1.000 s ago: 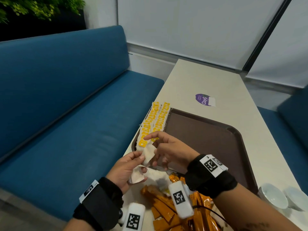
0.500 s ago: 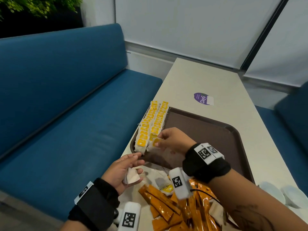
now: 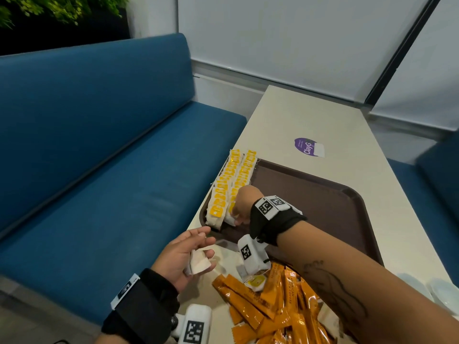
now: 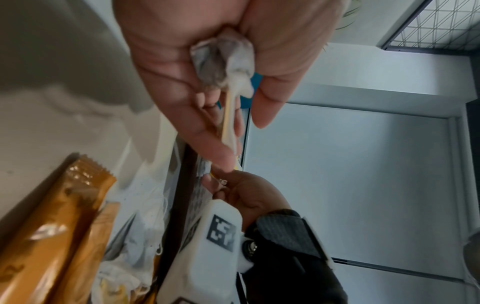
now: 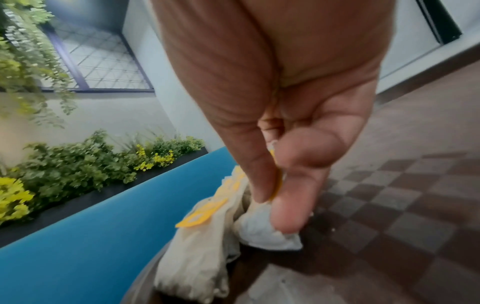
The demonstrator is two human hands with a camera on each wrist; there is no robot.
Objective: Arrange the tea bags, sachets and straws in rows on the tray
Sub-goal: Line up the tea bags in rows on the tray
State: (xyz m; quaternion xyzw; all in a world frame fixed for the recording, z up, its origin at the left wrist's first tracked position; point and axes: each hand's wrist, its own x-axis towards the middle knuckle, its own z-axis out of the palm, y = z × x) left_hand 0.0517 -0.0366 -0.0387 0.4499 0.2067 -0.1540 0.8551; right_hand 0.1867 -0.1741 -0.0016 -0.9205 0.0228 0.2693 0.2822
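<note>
A person's right hand (image 3: pixel 239 203) pinches a white paper tea bag with a yellow tag (image 5: pixel 269 230), lowering it at the near end of the second of two rows of yellow-tagged tea bags (image 3: pixel 232 181) along the left edge of the brown plastic tray (image 3: pixel 352 209). The left hand (image 3: pixel 183 256) holds spare white tea bags (image 3: pixel 198 263) in its curled fingers above the cream table (image 3: pixel 310 115). Laying the bag overlapping its neighbour, tag up, should keep the row even. Orange coffee sachets (image 3: pixel 270 306) wait nearby.
</note>
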